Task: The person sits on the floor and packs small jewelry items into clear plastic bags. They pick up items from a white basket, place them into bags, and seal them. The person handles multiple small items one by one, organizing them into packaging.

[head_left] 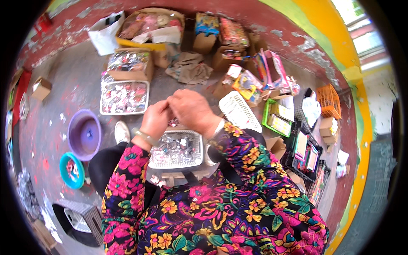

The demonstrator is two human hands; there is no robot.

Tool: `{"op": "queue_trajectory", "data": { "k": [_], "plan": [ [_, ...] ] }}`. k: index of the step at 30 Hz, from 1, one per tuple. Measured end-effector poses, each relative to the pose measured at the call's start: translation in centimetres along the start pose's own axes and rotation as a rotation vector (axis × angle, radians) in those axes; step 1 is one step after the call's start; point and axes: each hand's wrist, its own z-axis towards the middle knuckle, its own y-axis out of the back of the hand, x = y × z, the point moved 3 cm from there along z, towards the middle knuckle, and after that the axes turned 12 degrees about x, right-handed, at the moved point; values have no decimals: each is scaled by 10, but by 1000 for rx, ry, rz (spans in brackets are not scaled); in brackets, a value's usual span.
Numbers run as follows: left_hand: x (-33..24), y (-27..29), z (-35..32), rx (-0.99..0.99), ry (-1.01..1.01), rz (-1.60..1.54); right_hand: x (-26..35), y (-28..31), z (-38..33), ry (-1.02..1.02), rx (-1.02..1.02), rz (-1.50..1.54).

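Observation:
My left hand [155,120] and my right hand [193,109] meet in front of me, fingertips pressed together. Both are closed, and anything pinched between them is hidden by the fingers. Just below them, between my knees, sits a white plastic basket [200,154] filled with small shiny clear-wrapped pieces [177,148]. A few small dark and pinkish bits [173,122] show beneath my hands, too small to name. Beyond my left hand is a second white basket [102,105], also full of small wrapped pieces.
On the left stand a purple basin [70,135] and a teal basin [63,180]. Cardboard boxes [144,68] of packaged goods line the far wall beside a crumpled cloth [189,70]. To the right are a white basket [240,111], a green crate [267,111], a black crate [293,155] and an orange crate [328,100].

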Motion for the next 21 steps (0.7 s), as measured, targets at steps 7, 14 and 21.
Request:
{"op": "queue_trajectory", "data": {
  "k": [7, 14, 21],
  "plan": [
    [-5, -4, -1, 37, -13, 171, 1, -3, -5, -5, 27, -133],
    [-13, -9, -2, 119, 43, 71, -10, -3, -8, -86, 38, 38],
    [-9, -9, -1, 143, 3, 141, -25, 5, -7, -203, 266, 262]
  ]
}}
